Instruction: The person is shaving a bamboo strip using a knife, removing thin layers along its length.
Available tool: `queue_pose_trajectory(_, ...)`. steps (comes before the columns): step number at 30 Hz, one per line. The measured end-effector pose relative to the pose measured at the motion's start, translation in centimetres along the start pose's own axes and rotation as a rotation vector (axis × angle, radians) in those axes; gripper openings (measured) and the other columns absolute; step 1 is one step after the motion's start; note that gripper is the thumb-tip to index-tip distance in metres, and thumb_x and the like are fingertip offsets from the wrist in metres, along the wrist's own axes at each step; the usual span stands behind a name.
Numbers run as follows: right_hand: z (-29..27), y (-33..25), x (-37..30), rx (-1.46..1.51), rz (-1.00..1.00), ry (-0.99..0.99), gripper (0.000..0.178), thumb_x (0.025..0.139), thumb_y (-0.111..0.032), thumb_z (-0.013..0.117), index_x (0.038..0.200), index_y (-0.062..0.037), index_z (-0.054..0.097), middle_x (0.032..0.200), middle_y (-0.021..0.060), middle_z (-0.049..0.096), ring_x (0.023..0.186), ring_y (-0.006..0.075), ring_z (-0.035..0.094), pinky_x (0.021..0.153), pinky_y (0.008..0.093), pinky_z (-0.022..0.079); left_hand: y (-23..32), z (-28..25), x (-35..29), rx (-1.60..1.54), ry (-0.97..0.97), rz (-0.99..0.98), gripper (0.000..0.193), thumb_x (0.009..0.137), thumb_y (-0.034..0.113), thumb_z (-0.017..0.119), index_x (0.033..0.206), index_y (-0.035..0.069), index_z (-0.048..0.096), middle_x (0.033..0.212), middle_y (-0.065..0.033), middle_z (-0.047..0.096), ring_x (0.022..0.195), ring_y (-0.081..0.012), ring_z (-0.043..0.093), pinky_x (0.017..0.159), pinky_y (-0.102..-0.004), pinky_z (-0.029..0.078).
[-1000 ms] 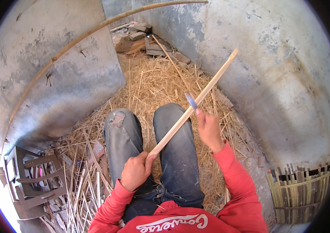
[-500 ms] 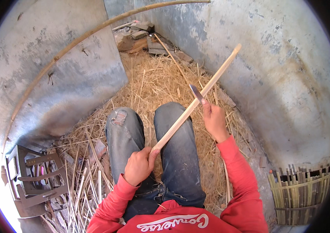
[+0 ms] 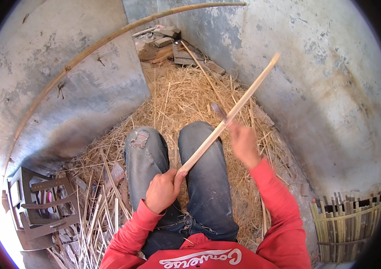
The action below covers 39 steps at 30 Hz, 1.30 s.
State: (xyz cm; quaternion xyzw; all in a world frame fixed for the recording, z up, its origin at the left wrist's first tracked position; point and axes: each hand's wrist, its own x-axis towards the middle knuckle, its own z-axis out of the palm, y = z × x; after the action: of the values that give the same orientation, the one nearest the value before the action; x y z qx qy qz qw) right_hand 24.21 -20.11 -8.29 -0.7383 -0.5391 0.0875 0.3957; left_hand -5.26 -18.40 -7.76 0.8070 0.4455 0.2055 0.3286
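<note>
I sit on straw with my legs in blue jeans stretched forward. My left hand [image 3: 163,190] grips the near end of a long pale bamboo strip [image 3: 235,107], which slants up and away to the right. My right hand [image 3: 243,142], blurred with motion, holds a knife [image 3: 219,110] whose blade lies against the strip about halfway along it. Both sleeves are red.
Straw and shavings [image 3: 186,94] cover the floor between two grey concrete walls. A long curved bamboo pole [image 3: 87,49] leans along the left wall. A dark wooden stool [image 3: 42,210] lies at lower left, a woven bamboo piece [image 3: 347,224] at lower right. Bricks [image 3: 163,40] are piled at the far end.
My right hand with the knife has moved a little along the strip and is now blurred. The left hand keeps its grip on the strip's near end.
</note>
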Motion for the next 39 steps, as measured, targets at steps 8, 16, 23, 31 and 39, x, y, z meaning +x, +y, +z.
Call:
queue_pose_trajectory(8,0.3,-0.2,-0.9,0.083,-0.130,0.042,0.056,0.111,-0.042,0.046,0.083,-0.0028,0.076,0.056,0.0167,0.060,0.044,0.0276,0.053,0.047,0.0427,0.040,0.5,0.4,1.4,-0.087,-0.007,0.017,0.041,0.105,0.033,0.061,0.081,-0.001,0.063,0.067,-0.0261,0.059,0.064,-0.0483,0.061,0.057,-0.0500,0.045)
queue_pose_trajectory(16,0.1,-1.7,-1.3,0.030,-0.124,-0.046,0.051,0.112,-0.045,0.044,0.114,-0.0081,0.079,0.048,0.0061,0.048,0.040,0.0191,0.044,0.040,0.0384,0.036,0.9,0.3,1.6,-0.085,-0.015,-0.007,0.041,0.105,0.032,0.061,0.081,-0.002,0.063,0.065,-0.0260,0.058,0.062,-0.0470,0.061,0.056,-0.0488,0.045)
queue_pose_trajectory(23,-0.8,-0.6,0.5,-0.074,0.059,-0.028,0.043,0.111,-0.034,0.047,0.101,-0.0050,0.078,0.054,0.0145,0.057,0.043,0.0263,0.054,0.044,0.0418,0.040,0.9,0.3,1.2,-0.092,-0.009,0.004,0.040,0.105,0.031,0.061,0.082,-0.002,0.064,0.063,-0.0250,0.057,0.060,-0.0455,0.060,0.055,-0.0473,0.044)
queue_pose_trajectory(31,-0.1,-2.4,0.0,-0.019,0.069,0.004,0.039,0.108,-0.034,0.052,0.107,-0.0067,0.079,0.060,0.0220,0.060,0.048,0.0343,0.058,0.048,0.0463,0.045,0.7,-0.1,1.1,-0.070,-0.045,-0.064,0.040,0.104,0.037,0.062,0.086,0.002,0.065,0.071,-0.0265,0.064,0.071,-0.0497,0.064,0.063,-0.0558,0.049)
queue_pose_trajectory(39,-0.6,-1.3,-0.1,-0.077,0.050,0.077,0.053,0.107,-0.039,0.054,0.071,-0.0018,0.064,0.054,0.0203,0.056,0.045,0.0361,0.056,0.045,0.0464,0.042,0.3,-1.1,0.4,-0.076,-0.019,-0.007,0.033,0.100,0.035,0.067,0.098,0.003,0.066,0.073,-0.0236,0.067,0.071,-0.0464,0.067,0.063,-0.0524,0.051)
